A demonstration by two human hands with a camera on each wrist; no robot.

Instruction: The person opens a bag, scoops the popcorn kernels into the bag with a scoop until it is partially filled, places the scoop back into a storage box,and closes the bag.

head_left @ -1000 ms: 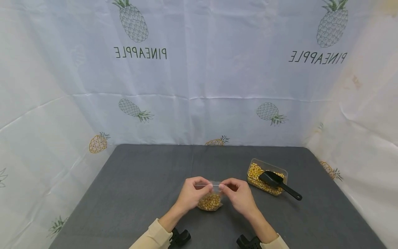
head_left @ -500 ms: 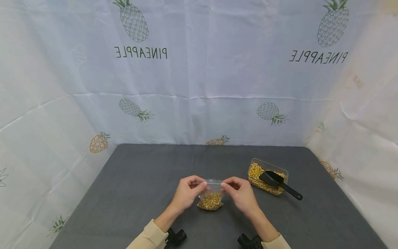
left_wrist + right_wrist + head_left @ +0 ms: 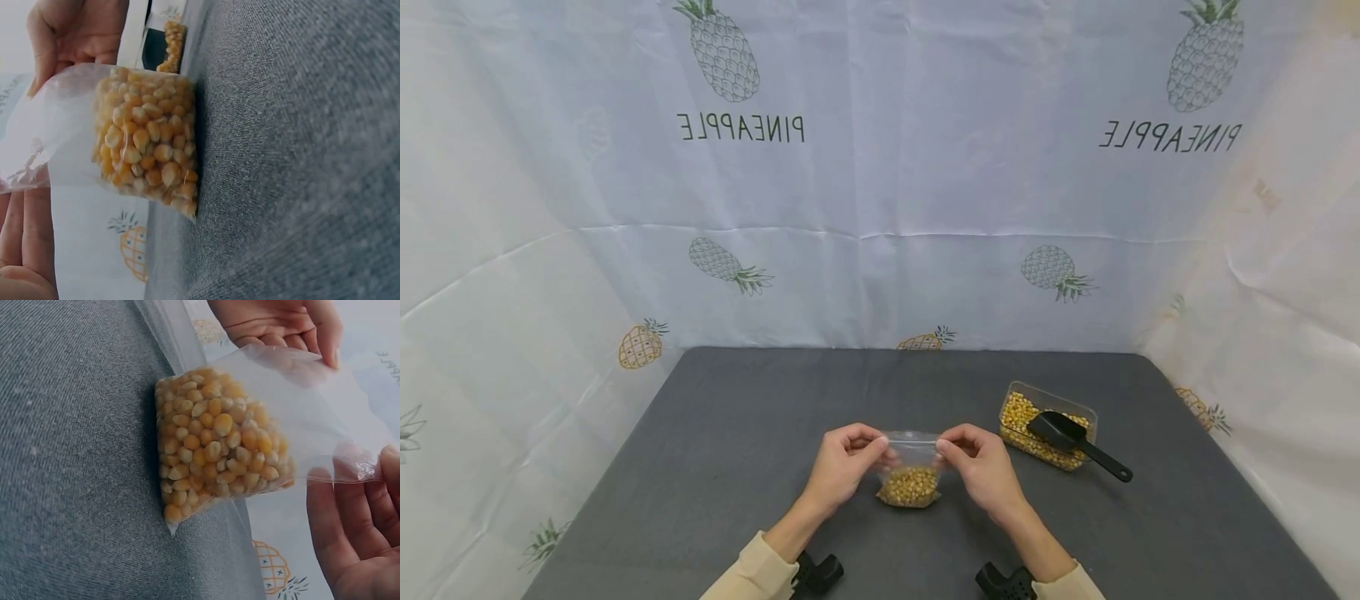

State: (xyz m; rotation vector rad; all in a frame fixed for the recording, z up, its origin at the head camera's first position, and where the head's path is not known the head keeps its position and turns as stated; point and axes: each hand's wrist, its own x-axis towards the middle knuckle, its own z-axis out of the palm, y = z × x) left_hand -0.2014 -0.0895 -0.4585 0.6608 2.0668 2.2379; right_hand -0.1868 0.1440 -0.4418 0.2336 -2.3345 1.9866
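Observation:
A clear zip bag [image 3: 910, 486] partly filled with yellow corn kernels [image 3: 147, 134] stands upright on the grey table, its bottom resting on the cloth. My left hand [image 3: 841, 467] pinches the top left corner between thumb and fingers. At the top right corner, my right hand [image 3: 983, 468] pinches the bag the same way. The strip along the top edge is stretched straight between both hands. In the right wrist view the kernels [image 3: 219, 437] fill the lower part, and the film above them is see-through.
Behind and right of my right hand stands a clear plastic box [image 3: 1093, 417] of corn kernels. A black scoop [image 3: 1060, 432] lies across it, handle jutting past the near right rim. White pineapple-print cloth [image 3: 880, 167] hangs behind the table [image 3: 737, 433].
My left hand has slid left and away from my right, from near the middle of the bag's top to its left corner. The box and scoop stay put.

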